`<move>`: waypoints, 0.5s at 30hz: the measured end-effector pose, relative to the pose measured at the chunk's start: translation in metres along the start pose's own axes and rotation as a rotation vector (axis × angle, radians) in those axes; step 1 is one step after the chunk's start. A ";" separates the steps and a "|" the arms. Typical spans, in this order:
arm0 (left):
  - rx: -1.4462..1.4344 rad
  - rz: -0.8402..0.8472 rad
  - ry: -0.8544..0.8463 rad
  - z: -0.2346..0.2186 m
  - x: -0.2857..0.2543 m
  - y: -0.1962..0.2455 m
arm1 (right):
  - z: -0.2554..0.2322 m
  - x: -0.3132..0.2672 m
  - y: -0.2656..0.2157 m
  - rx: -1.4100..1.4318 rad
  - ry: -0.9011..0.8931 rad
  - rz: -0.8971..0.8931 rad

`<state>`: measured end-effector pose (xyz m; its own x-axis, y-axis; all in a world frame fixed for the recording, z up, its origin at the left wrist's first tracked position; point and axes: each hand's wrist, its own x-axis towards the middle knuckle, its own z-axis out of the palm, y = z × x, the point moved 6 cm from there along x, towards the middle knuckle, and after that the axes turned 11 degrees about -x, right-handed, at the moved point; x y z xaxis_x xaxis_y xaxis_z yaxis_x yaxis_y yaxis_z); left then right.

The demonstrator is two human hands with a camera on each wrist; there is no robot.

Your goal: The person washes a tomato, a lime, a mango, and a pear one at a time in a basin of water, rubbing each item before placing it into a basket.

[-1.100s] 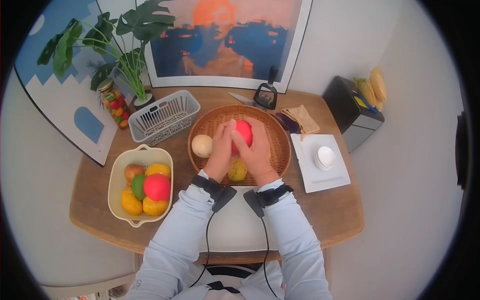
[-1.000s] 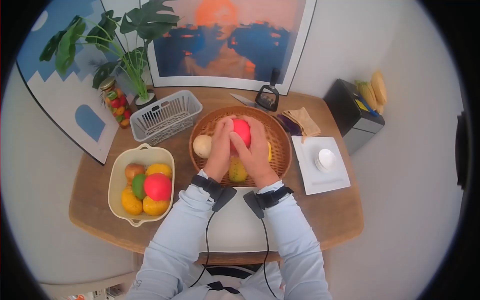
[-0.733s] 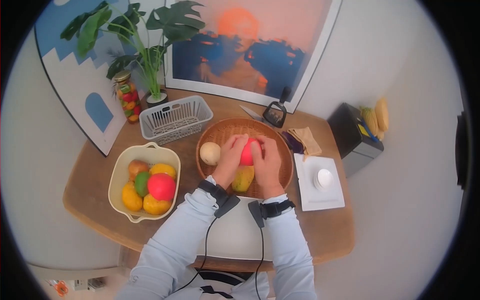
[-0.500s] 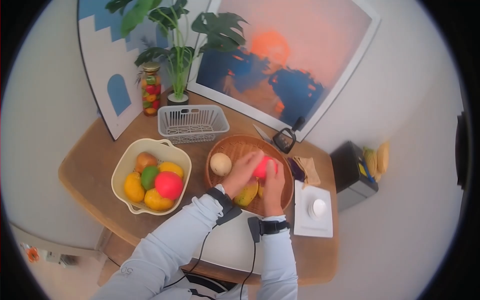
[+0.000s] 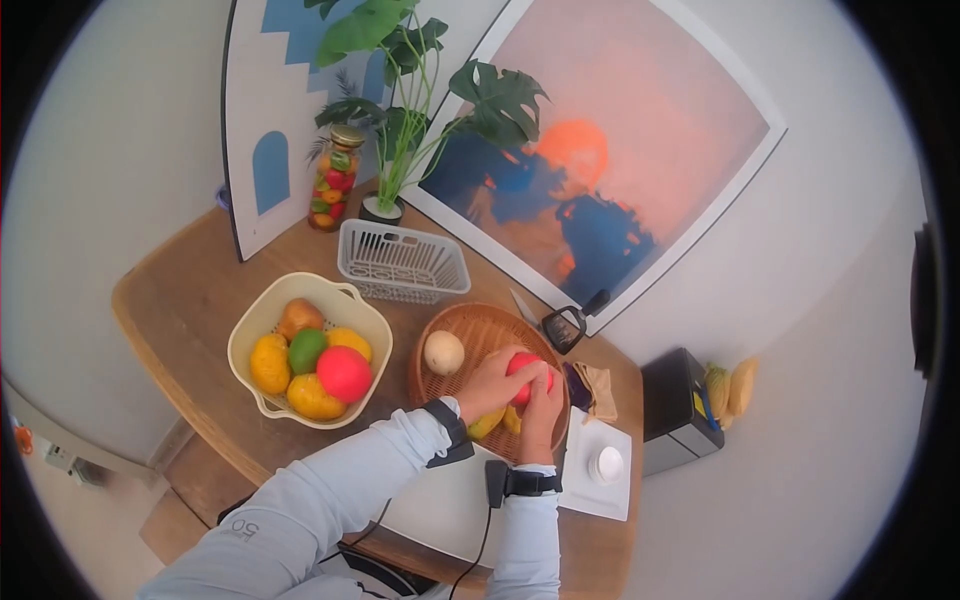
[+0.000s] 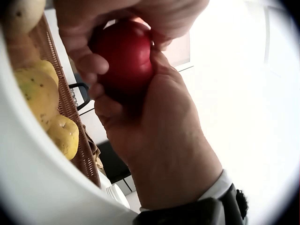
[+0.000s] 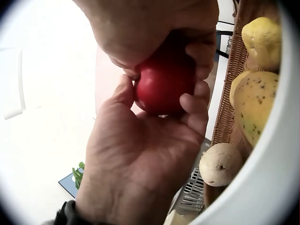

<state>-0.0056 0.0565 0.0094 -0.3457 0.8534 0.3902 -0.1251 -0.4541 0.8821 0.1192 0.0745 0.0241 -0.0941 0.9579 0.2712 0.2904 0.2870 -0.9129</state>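
Note:
Both hands hold one smooth, round red fruit over the woven basket. The left hand grips it from the left, its fingers curled round the side. From the right, the right hand curls round it, thumb and fingers against the skin in the left wrist view. Much of the fruit is hidden by the two hands. Inside the basket lie a pale round fruit, a speckled yellow fruit and a knobbly yellow fruit below the hands.
A cream colander at left holds another red fruit among several fruits. Behind stand a grey plastic basket and a jar. A knife lies beyond the woven basket. At right is a white plate with small bowls.
The head view has turned, so the table appears tilted and shifted. Both hands stay on the red fruit over the basket, their fingers shifting around it.

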 end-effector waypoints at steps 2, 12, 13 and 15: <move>0.000 0.102 0.021 0.001 -0.001 0.004 | 0.000 0.002 0.007 0.136 -0.020 0.053; -0.201 -0.324 -0.149 0.006 -0.015 0.013 | -0.005 -0.006 -0.016 -0.099 0.002 -0.063; -0.075 -0.171 -0.129 0.008 -0.015 0.025 | -0.010 -0.002 0.000 0.003 -0.004 0.073; -0.124 -0.253 -0.157 0.009 -0.018 0.028 | -0.014 0.002 0.009 0.006 -0.037 0.164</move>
<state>0.0055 0.0309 0.0296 -0.1429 0.9678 0.2073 -0.3043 -0.2422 0.9212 0.1350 0.0789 0.0209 -0.0811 0.9909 0.1073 0.2992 0.1269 -0.9457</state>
